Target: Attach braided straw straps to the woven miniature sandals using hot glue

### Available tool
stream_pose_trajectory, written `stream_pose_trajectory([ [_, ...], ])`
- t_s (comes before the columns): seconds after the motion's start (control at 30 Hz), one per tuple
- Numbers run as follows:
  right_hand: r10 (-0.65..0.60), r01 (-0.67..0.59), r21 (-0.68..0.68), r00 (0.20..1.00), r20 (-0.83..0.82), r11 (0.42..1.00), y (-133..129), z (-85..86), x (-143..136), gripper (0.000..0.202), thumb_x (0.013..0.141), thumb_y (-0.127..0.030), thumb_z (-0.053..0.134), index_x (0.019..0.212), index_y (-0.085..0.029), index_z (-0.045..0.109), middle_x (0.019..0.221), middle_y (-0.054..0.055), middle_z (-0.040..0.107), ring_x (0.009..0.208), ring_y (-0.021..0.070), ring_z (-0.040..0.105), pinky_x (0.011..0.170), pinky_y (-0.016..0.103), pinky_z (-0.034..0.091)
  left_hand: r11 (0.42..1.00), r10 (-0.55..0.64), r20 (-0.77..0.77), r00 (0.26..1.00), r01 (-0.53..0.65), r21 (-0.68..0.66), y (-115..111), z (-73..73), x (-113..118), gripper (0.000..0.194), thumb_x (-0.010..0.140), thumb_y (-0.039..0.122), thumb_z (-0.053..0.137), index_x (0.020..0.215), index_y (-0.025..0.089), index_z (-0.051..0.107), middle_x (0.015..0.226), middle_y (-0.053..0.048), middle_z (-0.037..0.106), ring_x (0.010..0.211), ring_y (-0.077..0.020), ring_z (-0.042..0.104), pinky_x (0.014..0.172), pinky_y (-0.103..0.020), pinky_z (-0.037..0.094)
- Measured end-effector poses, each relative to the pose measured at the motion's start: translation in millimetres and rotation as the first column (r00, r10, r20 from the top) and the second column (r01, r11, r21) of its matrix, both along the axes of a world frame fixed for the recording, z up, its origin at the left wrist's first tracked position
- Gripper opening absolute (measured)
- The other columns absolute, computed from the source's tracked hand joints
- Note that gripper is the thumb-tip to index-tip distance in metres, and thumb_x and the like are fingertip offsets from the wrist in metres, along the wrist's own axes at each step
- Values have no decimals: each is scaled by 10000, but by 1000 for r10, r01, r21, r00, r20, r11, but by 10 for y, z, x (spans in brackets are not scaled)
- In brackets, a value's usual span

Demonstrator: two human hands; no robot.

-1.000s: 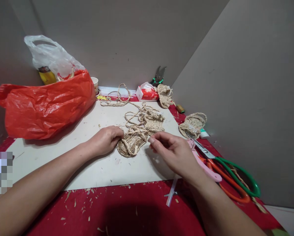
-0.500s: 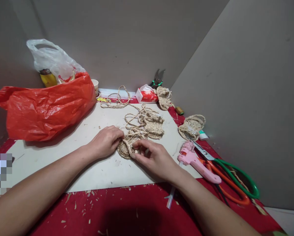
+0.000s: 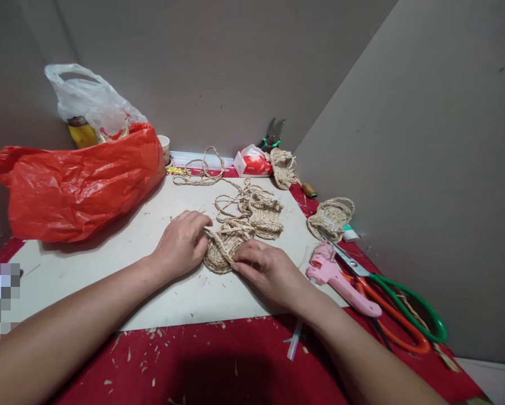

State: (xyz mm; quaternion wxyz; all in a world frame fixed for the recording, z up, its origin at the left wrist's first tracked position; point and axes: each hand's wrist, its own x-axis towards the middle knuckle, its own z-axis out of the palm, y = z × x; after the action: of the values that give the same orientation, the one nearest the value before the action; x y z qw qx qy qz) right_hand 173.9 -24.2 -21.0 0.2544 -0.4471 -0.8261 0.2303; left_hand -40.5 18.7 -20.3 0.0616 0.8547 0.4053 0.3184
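A small woven straw-rope sandal [image 3: 218, 260] lies on the white board, with a braided strap crossing over its top. My left hand [image 3: 183, 241] is at its left edge, fingers curled and fingertips on the end of the strap. From the right, my right hand [image 3: 273, 273] pinches the strap's lower end between thumb and fingers; those fingers cover the sandal's right side. Right behind it lies a second woven straw piece [image 3: 266, 216], touching or nearly so, with loose braided cord [image 3: 224, 211] trailing to its left.
A red plastic bag [image 3: 83, 191] fills the left side. Rightward lie a pink glue gun [image 3: 340, 284], scissors with green and orange handles [image 3: 412, 301] and a coiled straw piece [image 3: 334, 216]. Behind stand a tissue pack [image 3: 254, 163], pliers [image 3: 273, 135] and a paper cup [image 3: 164, 147]. Straw scraps litter the red cloth [image 3: 184, 365].
My right hand has shifted slightly right and its fingers have closed in on the strap. The left hand's fingers have lifted slightly, showing more of the strap's left end.
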Motion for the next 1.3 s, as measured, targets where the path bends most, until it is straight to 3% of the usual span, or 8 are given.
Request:
stream_pose_trajectory([
  [0.1, 5, -4, 16, 1000, -17, 1000, 5, 3, 1, 123, 880, -173, 561, 815, -198, 663, 779, 27, 643, 737, 148, 601, 692, 270, 477, 996, -60, -28, 998, 61, 71, -188, 57, 49, 90, 769, 122, 464, 781, 185, 528, 711, -41, 569, 699, -180, 518, 673, -315, 447],
  [0.2, -7, 9, 23, 998, -58, 1000, 11, -11, 8, 120, 856, -139, 579, 789, -192, 663, 772, 33, 651, 734, 153, 608, 688, 271, 483, 970, -216, -264, 940, 237, 50, -376, 76, 128, 114, 824, 205, 472, 751, 181, 555, 690, -28, 567, 610, -162, 505, 589, -300, 441],
  [0.33, -47, 49, 14, 993, -113, 999, 22, -26, 18, 111, 836, -120, 590, 776, -185, 658, 792, 45, 660, 760, 164, 614, 715, 284, 491, 980, -189, -415, 890, 197, -24, -468, 22, 204, 164, 879, 176, 437, 822, 163, 590, 778, -47, 587, 649, -176, 547, 564, -297, 458],
  [0.53, -72, 65, -90, 995, -73, 994, 45, 74, 21, 143, 855, -143, 564, 727, -170, 621, 741, 29, 630, 720, 155, 584, 689, 275, 459, 981, -188, -421, 888, 192, -33, -414, -48, 196, 175, 879, 134, 443, 809, 149, 602, 735, -43, 582, 630, -173, 545, 552, -290, 462],
  [0.77, 42, -48, -103, 997, -57, 993, 65, 118, 44, 143, 858, -137, 542, 772, -145, 656, 769, 50, 647, 722, 152, 593, 693, 261, 449, 978, -201, -375, 905, 208, -23, -404, -44, 202, 210, 861, 103, 435, 752, 141, 610, 680, -38, 571, 590, -160, 526, 537, -279, 452],
  [0.93, -22, 5, -187, 996, -88, 982, 65, 124, 28, 146, 838, -147, 553, 738, -159, 659, 732, 21, 645, 695, 142, 583, 671, 253, 435, 978, -207, -364, 908, 207, -41, -386, -53, 204, 213, 873, 126, 435, 750, 141, 608, 671, -34, 570, 585, -157, 526, 539, -276, 450],
  [1.1, -128, 46, -377, 972, -197, 925, 61, 129, 13, 185, 816, -249, 576, 678, -148, 648, 623, -9, 589, 598, 121, 509, 581, 241, 398, 976, -218, -364, 906, 207, -68, -375, -38, 212, 203, 865, 118, 441, 755, 141, 611, 675, -32, 575, 589, -158, 538, 547, -278, 454],
  [1.3, -331, 37, -645, 879, -342, 763, 95, 105, 45, 252, 673, -372, 733, 655, -136, 647, 559, -17, 579, 521, 97, 491, 542, 237, 404, 975, -221, -346, 912, 193, -113, -364, -28, 220, 248, 891, 142, 407, 755, 142, 614, 696, -45, 593, 590, -157, 546, 542, -280, 445],
])
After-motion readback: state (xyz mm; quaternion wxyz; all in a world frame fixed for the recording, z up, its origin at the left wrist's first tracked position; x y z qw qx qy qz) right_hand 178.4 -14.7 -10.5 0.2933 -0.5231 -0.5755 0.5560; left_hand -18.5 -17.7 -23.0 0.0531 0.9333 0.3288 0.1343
